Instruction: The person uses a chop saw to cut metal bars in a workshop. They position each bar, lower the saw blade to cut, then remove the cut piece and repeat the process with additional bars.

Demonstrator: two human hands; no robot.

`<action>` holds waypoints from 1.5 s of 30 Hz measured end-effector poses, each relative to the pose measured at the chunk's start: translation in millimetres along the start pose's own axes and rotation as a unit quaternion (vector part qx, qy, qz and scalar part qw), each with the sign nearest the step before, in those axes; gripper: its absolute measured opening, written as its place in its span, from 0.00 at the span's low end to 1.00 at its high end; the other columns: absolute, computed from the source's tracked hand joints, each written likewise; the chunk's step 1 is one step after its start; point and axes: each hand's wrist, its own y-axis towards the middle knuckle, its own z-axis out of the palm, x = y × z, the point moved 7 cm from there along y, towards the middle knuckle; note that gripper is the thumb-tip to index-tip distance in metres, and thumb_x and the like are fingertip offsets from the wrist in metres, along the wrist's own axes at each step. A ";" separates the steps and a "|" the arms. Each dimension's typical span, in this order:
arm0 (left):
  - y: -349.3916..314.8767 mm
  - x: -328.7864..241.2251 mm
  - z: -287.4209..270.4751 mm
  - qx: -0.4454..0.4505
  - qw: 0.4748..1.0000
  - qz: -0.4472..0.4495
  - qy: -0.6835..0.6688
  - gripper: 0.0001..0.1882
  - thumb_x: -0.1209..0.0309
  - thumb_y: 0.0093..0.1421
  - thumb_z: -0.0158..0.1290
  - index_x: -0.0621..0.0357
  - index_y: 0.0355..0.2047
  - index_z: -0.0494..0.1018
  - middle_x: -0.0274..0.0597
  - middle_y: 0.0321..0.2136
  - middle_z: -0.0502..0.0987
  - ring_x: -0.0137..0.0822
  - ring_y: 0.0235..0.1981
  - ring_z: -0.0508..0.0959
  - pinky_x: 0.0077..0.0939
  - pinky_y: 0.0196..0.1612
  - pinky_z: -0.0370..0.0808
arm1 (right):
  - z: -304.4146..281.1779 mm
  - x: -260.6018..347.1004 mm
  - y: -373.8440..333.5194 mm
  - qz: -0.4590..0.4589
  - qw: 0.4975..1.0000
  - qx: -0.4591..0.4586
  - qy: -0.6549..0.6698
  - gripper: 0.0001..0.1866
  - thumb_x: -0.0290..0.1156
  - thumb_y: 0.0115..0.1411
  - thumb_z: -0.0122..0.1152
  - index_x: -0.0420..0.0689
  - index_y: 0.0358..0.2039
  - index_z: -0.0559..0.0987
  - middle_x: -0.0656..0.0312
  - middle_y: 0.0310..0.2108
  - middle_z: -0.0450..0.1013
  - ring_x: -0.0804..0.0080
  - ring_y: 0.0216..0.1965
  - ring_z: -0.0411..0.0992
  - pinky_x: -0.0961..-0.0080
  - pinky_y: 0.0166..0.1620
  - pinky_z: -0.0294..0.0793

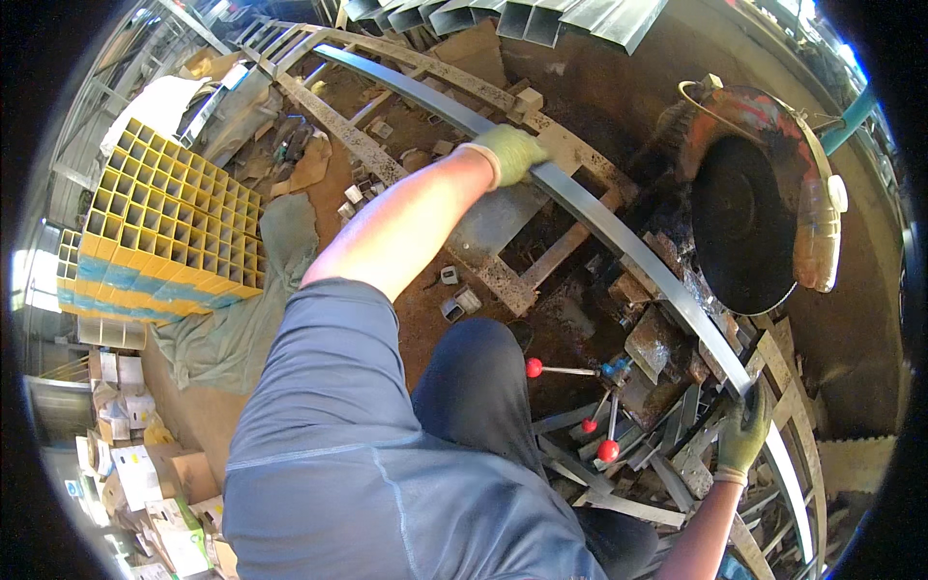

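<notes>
A long silvery metal tube (pixel 611 232) runs from the far left to the near right, bowed by the lens. My left hand (pixel 509 157), in a yellow-green work glove, is wrapped over its upper stretch. Farther down, my right hand (pixel 745 430), gloved alike, grips the tube near the right side; some fingers are hidden. Between the hands, the tube passes over a rusty clamp (pixel 650 343), close to the dark cutting disc (pixel 740 227) of a saw. Red-knobbed levers (pixel 608 450) stick out from the clamp toward my knee.
A metal rack frame (pixel 358 145) lies under the tube's far part. Square tubes (pixel 541 19) are stacked at the top. Yellow bundled tubes (pixel 164 232) stand at left beside cardboard boxes (pixel 193 476). Metal offcuts (pixel 667 474) pile below the clamp. A plastic bottle (pixel 818 242) hangs at the saw.
</notes>
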 end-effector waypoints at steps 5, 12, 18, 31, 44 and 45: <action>-2.7 -49.8 -27.6 0.087 0.996 -0.005 -0.014 0.24 0.64 0.65 0.67 0.48 0.61 0.82 0.50 0.57 0.85 0.53 0.61 0.83 0.51 0.63 0.80 | 13.8 10.2 -4.3 -0.005 0.996 -0.008 0.094 0.24 0.26 0.75 0.62 0.37 0.69 0.79 0.47 0.72 0.74 0.47 0.74 0.69 0.55 0.79 0.63; 5.4 -77.8 -22.3 0.010 0.997 0.058 -0.050 0.27 0.69 0.65 0.66 0.42 0.66 0.80 0.41 0.59 0.85 0.51 0.64 0.82 0.49 0.64 0.79 | 29.8 29.9 13.9 0.010 0.992 -0.035 0.124 0.20 0.25 0.74 0.64 0.35 0.65 0.81 0.46 0.68 0.77 0.47 0.72 0.72 0.55 0.77 0.66; -2.1 -44.8 -7.7 -0.046 0.995 0.053 -0.073 0.27 0.68 0.63 0.67 0.43 0.64 0.81 0.42 0.59 0.85 0.53 0.62 0.83 0.50 0.65 0.79 | 23.4 32.1 4.4 -0.029 0.997 -0.045 0.064 0.21 0.22 0.73 0.64 0.36 0.65 0.81 0.45 0.70 0.76 0.46 0.75 0.70 0.52 0.77 0.66; 3.8 -11.6 11.4 -0.036 0.998 0.004 -0.045 0.25 0.64 0.64 0.69 0.51 0.61 0.82 0.49 0.58 0.85 0.54 0.63 0.82 0.49 0.66 0.78 | 9.2 72.9 21.5 -0.041 0.995 -0.034 0.089 0.27 0.24 0.65 0.71 0.41 0.65 0.82 0.47 0.68 0.78 0.44 0.74 0.71 0.52 0.78 0.66; 29.4 -172.9 -6.2 -0.017 0.989 0.139 -0.054 0.37 0.60 0.66 0.68 0.47 0.75 0.72 0.53 0.64 0.82 0.60 0.66 0.78 0.51 0.71 0.74 | 3.1 113.9 -11.2 -0.030 0.988 -0.106 0.108 0.24 0.25 0.66 0.70 0.42 0.64 0.83 0.45 0.68 0.77 0.43 0.71 0.74 0.51 0.75 0.70; 28.8 -173.8 -5.1 -0.015 0.988 0.140 -0.063 0.37 0.60 0.66 0.68 0.47 0.75 0.72 0.53 0.64 0.82 0.60 0.66 0.78 0.51 0.71 0.73 | 1.7 132.5 -21.9 -0.026 0.983 -0.114 0.142 0.24 0.25 0.66 0.71 0.41 0.64 0.83 0.45 0.69 0.77 0.43 0.71 0.74 0.51 0.75 0.70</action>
